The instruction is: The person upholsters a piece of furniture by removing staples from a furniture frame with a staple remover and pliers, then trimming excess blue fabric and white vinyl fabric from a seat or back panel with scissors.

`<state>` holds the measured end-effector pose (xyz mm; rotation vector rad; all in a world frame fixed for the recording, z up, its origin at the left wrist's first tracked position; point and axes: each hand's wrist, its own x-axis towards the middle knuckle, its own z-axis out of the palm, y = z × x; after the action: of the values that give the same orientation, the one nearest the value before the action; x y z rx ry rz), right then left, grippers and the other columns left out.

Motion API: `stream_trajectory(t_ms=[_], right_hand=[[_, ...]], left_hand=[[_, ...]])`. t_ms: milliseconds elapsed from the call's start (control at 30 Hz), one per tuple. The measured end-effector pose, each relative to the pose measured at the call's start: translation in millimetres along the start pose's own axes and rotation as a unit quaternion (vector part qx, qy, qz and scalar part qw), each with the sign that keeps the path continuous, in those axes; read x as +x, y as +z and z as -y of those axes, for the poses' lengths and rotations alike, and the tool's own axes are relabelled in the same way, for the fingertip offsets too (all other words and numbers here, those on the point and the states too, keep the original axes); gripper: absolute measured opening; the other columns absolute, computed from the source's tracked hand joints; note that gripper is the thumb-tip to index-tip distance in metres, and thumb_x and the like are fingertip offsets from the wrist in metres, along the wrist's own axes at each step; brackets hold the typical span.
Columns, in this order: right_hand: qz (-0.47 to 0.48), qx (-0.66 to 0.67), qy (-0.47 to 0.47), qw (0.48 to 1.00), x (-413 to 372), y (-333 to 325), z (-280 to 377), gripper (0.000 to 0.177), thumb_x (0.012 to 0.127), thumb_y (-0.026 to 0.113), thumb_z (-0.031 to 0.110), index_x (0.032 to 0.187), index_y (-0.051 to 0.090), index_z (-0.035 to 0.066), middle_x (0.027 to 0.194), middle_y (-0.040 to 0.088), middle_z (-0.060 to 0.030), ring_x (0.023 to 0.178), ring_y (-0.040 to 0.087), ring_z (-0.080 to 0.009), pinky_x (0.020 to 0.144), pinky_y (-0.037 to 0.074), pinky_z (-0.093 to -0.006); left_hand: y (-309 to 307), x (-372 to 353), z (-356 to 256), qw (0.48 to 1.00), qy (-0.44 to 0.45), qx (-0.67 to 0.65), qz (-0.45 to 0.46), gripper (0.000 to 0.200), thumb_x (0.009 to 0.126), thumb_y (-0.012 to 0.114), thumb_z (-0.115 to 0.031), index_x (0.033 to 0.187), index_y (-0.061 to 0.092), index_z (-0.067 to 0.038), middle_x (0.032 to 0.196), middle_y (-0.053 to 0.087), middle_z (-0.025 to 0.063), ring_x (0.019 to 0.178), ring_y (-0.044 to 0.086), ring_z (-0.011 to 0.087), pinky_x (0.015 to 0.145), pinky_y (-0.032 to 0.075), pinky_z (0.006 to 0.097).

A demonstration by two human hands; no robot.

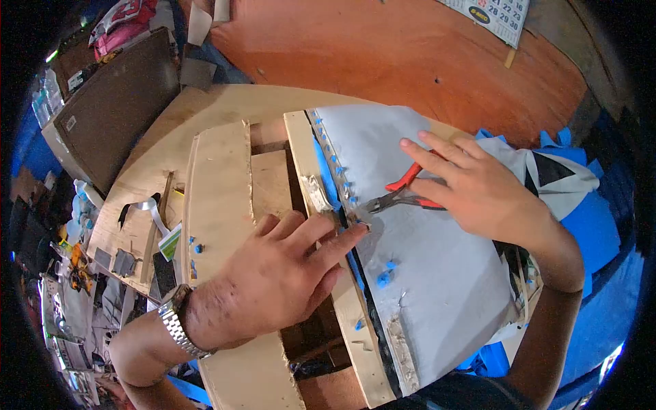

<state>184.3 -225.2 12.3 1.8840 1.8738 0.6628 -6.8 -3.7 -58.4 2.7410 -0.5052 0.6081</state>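
Observation:
My right hand (471, 181) is closed around pliers (403, 196) with red handles. Their dark jaws point left, at the edge of a grey-white sheet (437, 273). Close to the jaw tips, the extended index finger of my left hand (287, 270) touches that edge; its other fingers are bent and hold nothing that I can see. The sheet lies along a wooden rail (352, 335) of a wooden frame. A row of small blue scraps (338, 169) runs up the edge strip, and a loose blue scrap (385, 277) rests on the sheet.
Beneath the frame is a wooden tabletop (225, 102). A brown board (116, 109) leans at the left, near a white ribbon (156, 213). Blue material (588, 219) lies to the right. An orange-brown panel (383, 48) stands behind, with a calendar (495, 17) above.

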Motion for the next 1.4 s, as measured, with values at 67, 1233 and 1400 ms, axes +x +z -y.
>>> stream_trajectory(t_ms=[67, 1233, 1400], right_hand=[[-0.010, 0.003, -0.019, 1.000, 9.0, 6.3, 0.7, 0.027, 0.092, 0.056, 0.029, 0.109, 0.069, 0.012, 0.146, 0.048, -0.0137, 0.135, 0.044, -0.0326, 0.106, 0.040, -0.0436], [0.401, 0.481, -0.013, 0.780, 93.6, 19.8, -62.2, 0.048, 0.091, 0.066, 0.045, 0.071, 0.064, 0.001, 0.059, 0.057, -0.0076, 0.051, 0.053, -0.0173, 0.048, 0.040, -0.0342], [0.467, 0.617, 0.038, 0.632, 106.8, 40.4, -73.8, 0.048, 0.096, 0.060, 0.044, 0.075, 0.067, 0.002, 0.066, 0.063, -0.0069, 0.047, 0.051, -0.0111, 0.046, 0.040, -0.0283]], left_hand=[[-2.9, 1.0, -2.0, 0.999, -0.021, -0.016, 0.018, 0.054, 0.081, 0.073, -0.014, 0.133, 0.058, -0.014, 0.105, 0.055, 0.0096, 0.091, 0.059, 0.0293, 0.082, 0.051, 0.0421], [-0.3, -3.5, 6.0, 0.997, 0.023, 0.027, 0.063, 0.064, 0.068, 0.075, -0.017, 0.130, 0.061, -0.014, 0.107, 0.052, 0.0048, 0.091, 0.054, 0.0248, 0.081, 0.049, 0.0395], [2.2, -4.7, 4.1, 0.999, 0.018, 0.032, 0.036, 0.052, 0.072, 0.074, -0.017, 0.123, 0.065, -0.014, 0.104, 0.054, 0.0036, 0.094, 0.056, 0.0243, 0.081, 0.050, 0.0390]])
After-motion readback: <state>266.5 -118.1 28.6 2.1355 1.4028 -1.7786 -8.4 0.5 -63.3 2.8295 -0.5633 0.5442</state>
